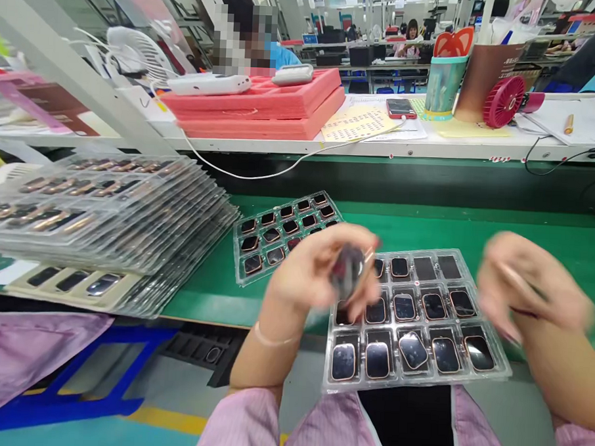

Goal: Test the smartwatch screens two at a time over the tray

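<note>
My left hand [295, 279] is closed around a dark, shiny watch case [347, 272], held up over the left side of a clear plastic tray [498, 373]. Motion blurs the case, so its details do not show. Rows of square dark-faced watch cases with coppery rims lie in the tray's pockets; one watch case [413, 351] in the front row sits askew. Two pockets at the tray's back right hold no case. Beyond the tray's right edge, my right hand [536, 289] is in the air with curled fingers, too smeared to show whether anything is in them.
Behind my left hand lies another filled tray [241, 273] on the green mat [548, 234]. A tall stack of filled trays [178, 244] stands at the left. The shelf [360, 147] above carries pink foam [262, 119], a phone [400, 108], a cup [444, 88] and a small fan [504, 100].
</note>
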A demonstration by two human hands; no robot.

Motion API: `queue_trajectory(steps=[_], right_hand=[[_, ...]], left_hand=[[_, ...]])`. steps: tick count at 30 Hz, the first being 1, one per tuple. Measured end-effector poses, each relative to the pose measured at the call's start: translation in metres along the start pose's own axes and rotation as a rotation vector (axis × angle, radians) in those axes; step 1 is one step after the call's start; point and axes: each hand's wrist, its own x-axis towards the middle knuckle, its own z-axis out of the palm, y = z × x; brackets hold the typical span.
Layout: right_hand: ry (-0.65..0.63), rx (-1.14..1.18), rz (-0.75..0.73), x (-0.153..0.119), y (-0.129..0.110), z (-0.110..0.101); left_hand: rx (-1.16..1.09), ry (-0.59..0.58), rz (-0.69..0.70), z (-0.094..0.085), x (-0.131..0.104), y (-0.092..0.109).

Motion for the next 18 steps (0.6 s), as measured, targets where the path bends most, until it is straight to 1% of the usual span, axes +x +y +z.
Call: queue_trajectory(steps=[2, 3, 4, 5, 7, 8, 10, 14, 18], right_hand=[[-0.041, -0.099, -0.118, 0.032, 0.007, 0.0], [-0.033, -0.16, -0.175, 0.049, 0.014, -0.003], [0.0, -0.218, -0.19, 0.064, 0.022, -0.008], [0.055, -0.283, -0.178, 0.077, 0.03, -0.013], [0.131, -0.406, -0.144, 0.094, 0.045, -0.025], [0.142, -0.448, -0.136, 0.098, 0.051, -0.03], [0.126, -0.478, -0.145, 0.1, 0.058, -0.037], [0.102, -0.495, -0.164, 0.094, 0.06, -0.04], [0.098, -0.554, -0.183, 0.094, 0.062, -0.04]], left_hand=[[0.08, -0.155, 0.009, 0.006, 0.037, -0.014], [0.106, -0.191, 0.004, 0.007, 0.055, -0.024], [0.131, -0.17, -0.004, 0.008, 0.07, -0.035], [0.174, -0.109, -0.014, 0.008, 0.083, -0.046], [0.256, -0.053, -0.065, 0.005, 0.098, -0.065], [0.285, -0.041, -0.075, 0.003, 0.101, -0.072], [0.318, -0.036, -0.069, 0.0, 0.101, -0.079], [0.355, -0.01, -0.026, -0.001, 0.095, -0.079], [0.345, 0.002, 0.032, 0.0, 0.093, -0.08]])
